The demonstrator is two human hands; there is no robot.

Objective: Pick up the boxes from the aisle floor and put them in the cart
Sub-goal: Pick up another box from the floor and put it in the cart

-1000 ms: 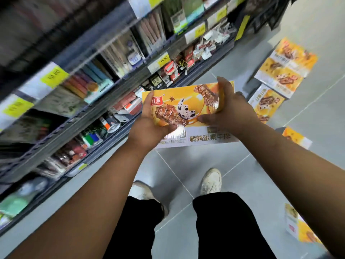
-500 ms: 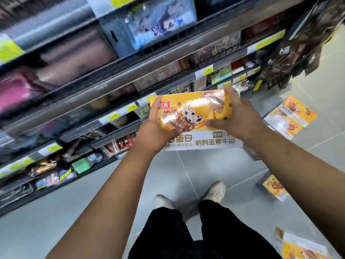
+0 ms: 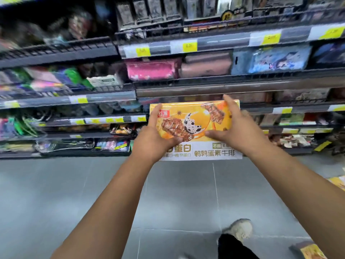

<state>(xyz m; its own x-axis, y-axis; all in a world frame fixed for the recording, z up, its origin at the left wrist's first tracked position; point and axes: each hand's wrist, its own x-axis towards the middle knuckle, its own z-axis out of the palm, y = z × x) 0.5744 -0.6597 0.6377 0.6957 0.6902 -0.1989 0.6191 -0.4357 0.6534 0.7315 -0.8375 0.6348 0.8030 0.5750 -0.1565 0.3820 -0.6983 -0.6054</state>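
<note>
I hold a flat yellow and white box [image 3: 194, 126] up in front of me, its printed face towards me, level with the lower shelves. My left hand [image 3: 155, 139] grips its left end, thumb across the front. My right hand [image 3: 235, 131] grips its right end the same way. Two more yellow boxes lie on the grey floor at the right: one [image 3: 338, 182] at the frame's edge, another [image 3: 309, 250] near the bottom right corner. No cart is in view.
Dark shelves [image 3: 205, 85] packed with goods and yellow price tags fill the upper half, straight ahead. Grey floor tiles [image 3: 177, 193] stretch below. My shoe [image 3: 239, 228] and black trouser leg show at the bottom.
My view has swung left, so the shelves now face me squarely and most floor boxes have slid out of sight to the right. Both hands keep the same hold on the box.
</note>
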